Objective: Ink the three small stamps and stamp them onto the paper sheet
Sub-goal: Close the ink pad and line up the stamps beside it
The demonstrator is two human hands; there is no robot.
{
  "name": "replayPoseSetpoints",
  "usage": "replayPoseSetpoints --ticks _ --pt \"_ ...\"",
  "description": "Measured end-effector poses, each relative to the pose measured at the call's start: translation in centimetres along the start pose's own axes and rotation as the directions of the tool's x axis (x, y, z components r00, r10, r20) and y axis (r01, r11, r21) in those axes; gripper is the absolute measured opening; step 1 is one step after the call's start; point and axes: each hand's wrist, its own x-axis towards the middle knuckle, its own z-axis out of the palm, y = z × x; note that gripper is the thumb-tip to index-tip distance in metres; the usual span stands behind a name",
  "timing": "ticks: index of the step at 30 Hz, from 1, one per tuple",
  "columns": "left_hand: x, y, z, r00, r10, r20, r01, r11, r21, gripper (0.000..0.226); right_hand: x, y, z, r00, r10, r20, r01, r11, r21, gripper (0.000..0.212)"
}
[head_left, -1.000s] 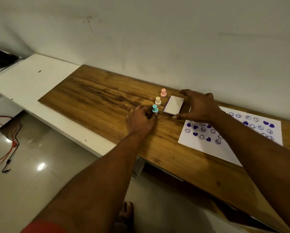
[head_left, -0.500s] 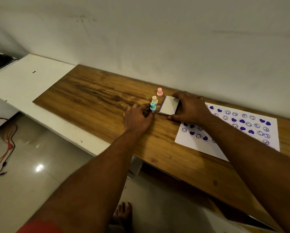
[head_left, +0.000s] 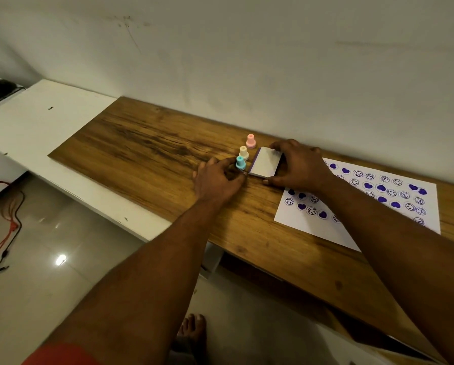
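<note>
Three small stamps stand in a row on the wooden board: a pink stamp (head_left: 250, 141) farthest, a cream stamp (head_left: 243, 153) in the middle, a blue stamp (head_left: 240, 163) nearest. My left hand (head_left: 216, 180) pinches the base of the blue stamp, which still stands on the board. Just right of the stamps lies the ink pad (head_left: 265, 165), lid shut, white on top with a purple edge. My right hand (head_left: 298, 164) grips it at its far and near sides. The paper sheet (head_left: 357, 204) lies to the right, covered with several purple hearts and smiley prints.
The wooden board (head_left: 147, 151) rests on a white shelf (head_left: 36, 119) against a white wall. Below lies a glossy tiled floor with red and black cables (head_left: 7, 227) at the left. A bare foot (head_left: 193, 327) shows under my arms.
My right hand has closed around the ink pad and its near edge now looks slightly lifted. The left hand stays at the blue stamp. The view has drifted a little.
</note>
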Motion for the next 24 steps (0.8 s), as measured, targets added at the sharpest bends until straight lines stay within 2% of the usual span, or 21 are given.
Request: replayPoseSetpoints --ticks 8,17,24 --pt "0.01 0.23 0.08 0.999 -0.021 -0.042 0.019 0.999 -0.042 0.05 0.2 0.13 0.08 1.0 0.003 0.006 -0.003 1.0 0.001 0.101" --pt "0.68 -0.04 0.52 1.0 0.023 -0.008 -0.022 0.998 0.05 0.051 0.25 0.23 0.11 1.0 0.003 0.017 -0.004 1.0 0.014 0.101" --pt "0.76 -0.27 0.56 1.0 0.021 -0.016 -0.021 1.0 0.011 0.05 0.4 0.39 0.1 1.0 -0.003 0.029 0.002 1.0 0.028 0.103"
